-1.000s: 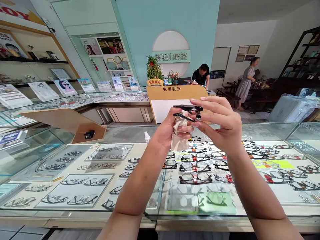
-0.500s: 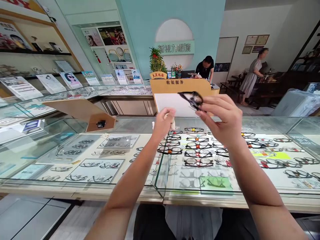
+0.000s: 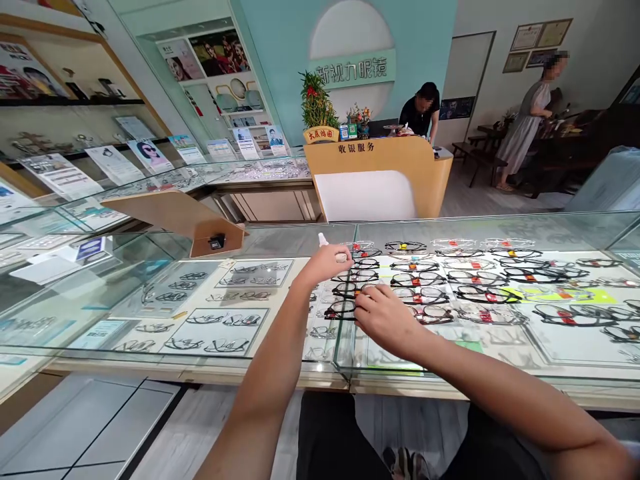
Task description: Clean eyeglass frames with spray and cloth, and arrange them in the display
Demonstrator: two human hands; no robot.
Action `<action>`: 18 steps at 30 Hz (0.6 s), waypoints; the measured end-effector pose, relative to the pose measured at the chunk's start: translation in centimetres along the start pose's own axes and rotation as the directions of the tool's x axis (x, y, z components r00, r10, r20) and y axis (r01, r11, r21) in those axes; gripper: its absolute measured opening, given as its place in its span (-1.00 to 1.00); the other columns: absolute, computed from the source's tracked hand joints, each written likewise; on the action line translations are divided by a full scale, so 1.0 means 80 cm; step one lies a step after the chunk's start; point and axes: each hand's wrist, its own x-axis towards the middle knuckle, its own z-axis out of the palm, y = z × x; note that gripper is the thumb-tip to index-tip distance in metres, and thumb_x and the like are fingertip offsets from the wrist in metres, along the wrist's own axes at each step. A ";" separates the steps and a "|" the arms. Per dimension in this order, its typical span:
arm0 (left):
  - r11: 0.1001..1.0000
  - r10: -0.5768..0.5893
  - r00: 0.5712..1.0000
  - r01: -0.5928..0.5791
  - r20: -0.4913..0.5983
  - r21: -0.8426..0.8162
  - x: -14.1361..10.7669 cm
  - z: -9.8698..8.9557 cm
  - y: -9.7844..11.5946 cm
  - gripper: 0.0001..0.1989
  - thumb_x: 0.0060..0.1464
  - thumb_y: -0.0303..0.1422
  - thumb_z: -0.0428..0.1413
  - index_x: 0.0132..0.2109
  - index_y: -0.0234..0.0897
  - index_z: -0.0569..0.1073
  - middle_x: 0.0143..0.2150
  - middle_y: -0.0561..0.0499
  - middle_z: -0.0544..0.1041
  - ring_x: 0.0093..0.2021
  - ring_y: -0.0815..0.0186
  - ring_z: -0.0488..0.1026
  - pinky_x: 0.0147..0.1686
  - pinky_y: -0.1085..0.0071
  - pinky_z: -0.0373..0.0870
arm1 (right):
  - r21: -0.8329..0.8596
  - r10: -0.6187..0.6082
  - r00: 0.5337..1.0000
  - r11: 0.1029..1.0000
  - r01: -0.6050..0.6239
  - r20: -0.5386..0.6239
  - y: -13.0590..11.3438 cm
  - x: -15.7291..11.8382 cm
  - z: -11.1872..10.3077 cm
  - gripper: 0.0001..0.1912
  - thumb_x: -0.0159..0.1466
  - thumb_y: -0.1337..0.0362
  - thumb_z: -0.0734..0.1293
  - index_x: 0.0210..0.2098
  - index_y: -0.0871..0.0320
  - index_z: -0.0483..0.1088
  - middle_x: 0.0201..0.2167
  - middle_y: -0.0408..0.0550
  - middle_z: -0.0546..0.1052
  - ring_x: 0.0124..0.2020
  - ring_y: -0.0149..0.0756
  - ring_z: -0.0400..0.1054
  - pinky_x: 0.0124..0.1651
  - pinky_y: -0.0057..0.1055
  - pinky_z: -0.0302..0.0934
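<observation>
My right hand is low over the glass counter, fingers bent and pinched at the right end of a black-framed pair of glasses. This pair lies at the front of a column of similar frames; the fingers hide its right side. My left hand hovers just behind, closed round a whitish cloth. Only a tip of the cloth sticks out above the knuckles. Beside my right hand, another column of glasses with orange-red tags runs toward the back.
The glass display counter spans my front, with more glasses inside on pale boards. A wooden stand sits at the left back. Beyond is a wooden service desk with a person behind it; another person stands at the right.
My right hand has come down and left, bringing the black glasses from mid-air to the counter top. My left hand has dropped slightly. The view has tilted and shifted a little.
</observation>
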 end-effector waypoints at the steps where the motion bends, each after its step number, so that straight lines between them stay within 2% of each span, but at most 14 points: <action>1: 1.000 -0.011 0.997 0.009 0.075 0.016 -0.002 0.001 0.002 -0.79 0.06 -0.18 0.27 -0.30 -0.23 0.65 -0.31 0.02 0.66 -0.33 0.23 0.46 -0.31 0.35 0.26 | -0.001 -0.015 0.999 1.000 0.015 0.029 -0.003 -0.001 0.007 -0.76 0.59 0.34 0.30 -0.18 0.16 0.58 -0.11 0.04 0.63 -0.02 -0.06 0.41 0.11 -0.09 0.25; 3: 0.998 -0.039 0.983 0.030 0.181 0.052 -0.005 0.003 0.005 -0.79 0.02 -0.17 0.31 -0.31 -0.22 0.69 -0.34 0.00 0.66 -0.35 0.20 0.48 -0.33 0.33 0.25 | -0.002 -0.033 0.997 0.999 0.033 0.076 -0.007 -0.002 0.016 -0.76 0.59 0.35 0.30 -0.18 0.16 0.58 -0.10 0.06 0.62 0.00 -0.04 0.41 0.14 -0.07 0.27; 8: 0.994 -0.058 0.949 0.028 0.309 0.102 -0.006 0.013 0.010 -0.79 -0.05 -0.18 0.36 -0.29 -0.18 0.73 -0.26 -0.04 0.72 -0.27 0.13 0.57 -0.26 0.33 0.34 | -0.018 -0.037 0.991 0.999 0.039 0.132 -0.010 -0.003 0.023 -0.74 0.57 0.42 0.28 -0.17 0.18 0.60 -0.13 0.05 0.62 -0.01 -0.05 0.44 0.14 -0.08 0.32; 18: 0.992 -0.063 0.912 0.014 0.404 0.123 -0.003 0.022 0.005 -0.80 -0.08 -0.18 0.36 -0.30 -0.14 0.75 -0.29 -0.03 0.72 -0.23 0.10 0.58 -0.26 0.33 0.31 | -0.020 -0.024 0.977 0.999 0.029 0.213 -0.007 0.001 0.022 -0.75 0.57 0.42 0.28 -0.13 0.21 0.62 -0.09 0.08 0.63 0.03 -0.05 0.49 0.13 -0.10 0.34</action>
